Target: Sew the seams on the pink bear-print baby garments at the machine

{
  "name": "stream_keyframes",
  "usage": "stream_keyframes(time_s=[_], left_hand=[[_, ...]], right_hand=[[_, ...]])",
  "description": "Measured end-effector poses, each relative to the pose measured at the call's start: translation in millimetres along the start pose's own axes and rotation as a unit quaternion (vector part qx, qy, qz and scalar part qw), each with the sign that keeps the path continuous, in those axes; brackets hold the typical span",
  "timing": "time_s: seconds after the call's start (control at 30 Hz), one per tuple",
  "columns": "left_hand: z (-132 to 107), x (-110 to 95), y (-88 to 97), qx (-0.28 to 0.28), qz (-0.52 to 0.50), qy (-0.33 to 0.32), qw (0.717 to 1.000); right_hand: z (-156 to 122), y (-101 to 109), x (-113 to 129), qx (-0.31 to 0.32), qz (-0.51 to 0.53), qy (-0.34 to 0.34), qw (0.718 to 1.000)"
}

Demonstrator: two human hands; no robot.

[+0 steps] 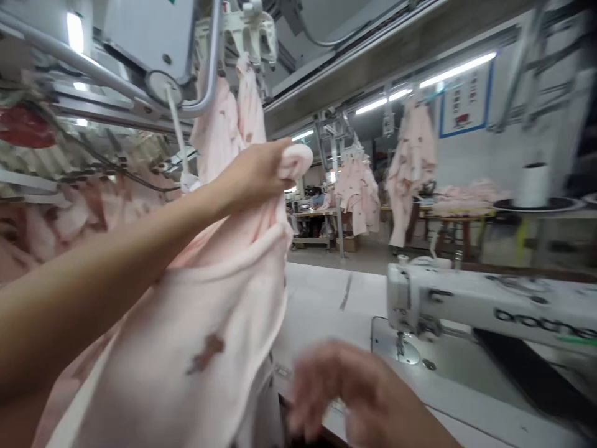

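Note:
My left hand (259, 171) is raised up high, its fingers closed around the top of a pale pink garment (209, 323) with small brown prints. The garment hangs down from that grip toward the lower left. Above it, more pink pieces hang from an overhead clamp hanger (247, 28). My right hand (354, 392) is low at the bottom centre, blurred by motion, over the front edge of the white sewing table (326, 298). Whether it holds anything is unclear.
A white sewing machine (466, 305) stands at the right, its needle (400, 342) over the plate. Pink garments hang from racks (359, 193) across the hall. A white thread cone (534, 183) stands on a far table. Overhead rails (93, 68) run at upper left.

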State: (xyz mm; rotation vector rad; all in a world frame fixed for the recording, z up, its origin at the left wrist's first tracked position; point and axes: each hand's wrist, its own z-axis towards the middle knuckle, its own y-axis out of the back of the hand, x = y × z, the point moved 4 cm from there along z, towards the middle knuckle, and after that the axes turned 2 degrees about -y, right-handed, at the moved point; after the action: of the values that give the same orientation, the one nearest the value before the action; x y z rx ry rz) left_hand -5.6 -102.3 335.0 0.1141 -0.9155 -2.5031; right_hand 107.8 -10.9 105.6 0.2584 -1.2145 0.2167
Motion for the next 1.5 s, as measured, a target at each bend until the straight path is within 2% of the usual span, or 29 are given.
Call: stream_keyframes(time_s=[0.07, 0.13, 0.2, 0.27, 0.33, 0.4, 0.47, 0.53, 0.57, 0.63, 0.7, 0.77, 0.83, 0.9, 0.93, 1.03, 1.1, 1.17, 1.27, 1.33, 1.37, 1.43, 1.5], left_hand=[[22.0, -28.0, -18.5, -0.008, 0.061, -0.031, 0.998], [32.9, -50.6, -31.0, -0.014, 0.077, -0.040, 0.996], [33.0, -65.3, -37.9, -0.014, 0.081, -0.039, 0.996], [21.9, -67.2, -43.0, -0.006, 0.089, -0.027, 0.996], [-2.8, -53.2, -54.3, 0.016, 0.079, -0.001, 0.997], [-43.3, -27.7, -82.3, 0.076, 0.030, 0.033, 0.996], [-96.4, -3.9, -130.9, 0.197, -0.065, 0.065, 0.976], [-149.3, 6.2, -185.1, 0.299, -0.120, 0.098, 0.942], [-169.2, 2.7, -208.0, 0.314, -0.149, 0.096, 0.933], [-189.8, -18.1, -238.2, 0.269, -0.234, 0.085, 0.930], [-193.3, -50.6, -254.9, 0.284, -0.345, 0.082, 0.891], [-188.0, -82.3, -260.0, 0.333, -0.444, 0.089, 0.827], [-182.9, -102.9, -258.3, 0.349, -0.504, 0.106, 0.783], [-184.3, -112.8, -257.3, 0.334, -0.529, 0.129, 0.769], [-188.0, -116.5, -258.3, 0.332, -0.536, 0.134, 0.765], [-202.7, -127.0, -263.2, 0.337, -0.552, 0.137, 0.751], [-208.7, -132.2, -263.5, 0.326, -0.554, 0.136, 0.754], [-212.0, -133.8, -262.2, 0.325, -0.532, 0.150, 0.767], [-215.3, -129.7, -259.8, 0.340, -0.484, 0.180, 0.786], [-216.7, -126.0, -257.8, 0.335, -0.476, 0.165, 0.796], [-217.2, -124.5, -256.6, 0.325, -0.477, 0.142, 0.804], [-218.1, -122.4, -254.1, 0.288, -0.484, 0.074, 0.823], [-218.2, -120.1, -249.9, 0.216, -0.496, 0.012, 0.841]], right_hand=[[16.1, 17.5, 17.1, -0.102, 0.037, 0.053, 0.993], [26.4, 40.9, 23.6, -0.212, 0.005, 0.045, 0.976], [27.6, 61.9, 24.8, -0.290, -0.056, 0.017, 0.955], [19.0, 76.8, 22.0, -0.330, -0.083, 0.006, 0.940], [2.1, 84.7, 10.7, -0.323, -0.031, -0.011, 0.946], [-20.4, 85.7, -9.7, -0.273, 0.070, -0.052, 0.958], [-44.5, 82.5, -34.3, -0.224, 0.154, -0.092, 0.958], [-64.3, 79.2, -58.3, -0.219, 0.185, -0.113, 0.951], [-71.4, 78.0, -68.6, -0.237, 0.182, -0.117, 0.947], [-80.6, 75.8, -82.6, -0.286, 0.131, -0.116, 0.942], [-87.4, 73.9, -86.3, -0.337, 0.036, -0.111, 0.934], [-96.8, 72.4, -82.8, -0.379, -0.068, -0.121, 0.915], [-109.5, 71.0, -77.3, -0.393, -0.148, -0.163, 0.893], [-121.3, 70.1, -71.0, -0.375, -0.202, -0.205, 0.881], [-125.7, 70.6, -66.3, -0.371, -0.227, -0.206, 0.877], [-129.6, 75.0, -51.1, -0.390, -0.283, -0.151, 0.863], [-125.0, 76.8, -48.4, -0.387, -0.285, -0.142, 0.865], [-118.8, 76.1, -50.6, -0.371, -0.281, -0.168, 0.869], [-113.7, 74.7, -50.8, -0.361, -0.321, -0.204, 0.852], [-112.2, 77.6, -49.8, -0.356, -0.323, -0.219, 0.849], [-111.6, 80.7, -50.7, -0.353, -0.292, -0.226, 0.860], [-109.5, 88.2, -57.3, -0.334, -0.166, -0.249, 0.894], [-106.3, 92.6, -67.3, -0.296, -0.012, -0.273, 0.915]])
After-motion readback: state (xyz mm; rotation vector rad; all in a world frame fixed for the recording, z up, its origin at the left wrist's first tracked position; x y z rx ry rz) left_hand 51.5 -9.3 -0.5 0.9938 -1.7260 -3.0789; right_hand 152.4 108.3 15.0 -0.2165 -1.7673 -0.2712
